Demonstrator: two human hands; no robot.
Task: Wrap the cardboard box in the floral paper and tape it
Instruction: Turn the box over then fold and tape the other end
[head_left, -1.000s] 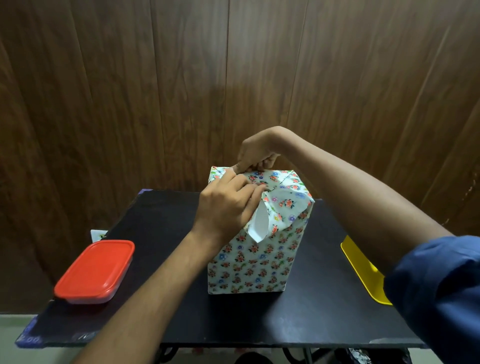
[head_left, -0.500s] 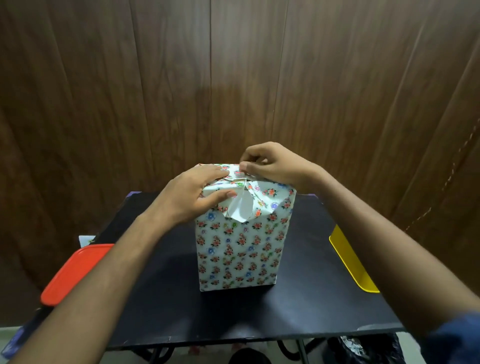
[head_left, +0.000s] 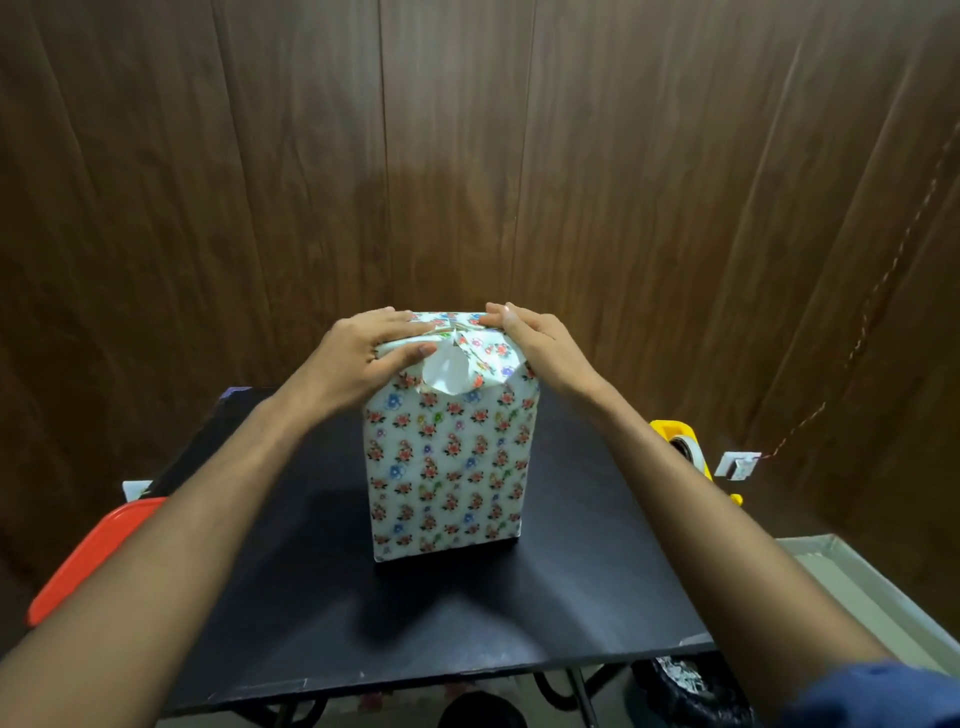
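Observation:
The box (head_left: 447, 467) stands upright in the middle of the black table (head_left: 467, 623), covered in white floral paper. On its top the paper is folded in, and one flap (head_left: 447, 375) curls up at the near edge and shows its white underside. My left hand (head_left: 363, 358) lies flat on the top left corner, fingers straight, thumb along the near edge. My right hand (head_left: 540, 345) lies flat over the top right corner, fingers pressing the folds down.
A red-lidded container (head_left: 98, 556) sits at the table's left edge. A yellow tape dispenser (head_left: 680, 441) stands at the right edge, behind my right forearm. A grey tray (head_left: 852, 587) lies lower right. A dark wood-panel wall stands close behind.
Both hands have flattened out on the box top: the right moved from the far middle to the right corner, the left stopped pinching the flap. The view has shifted closer.

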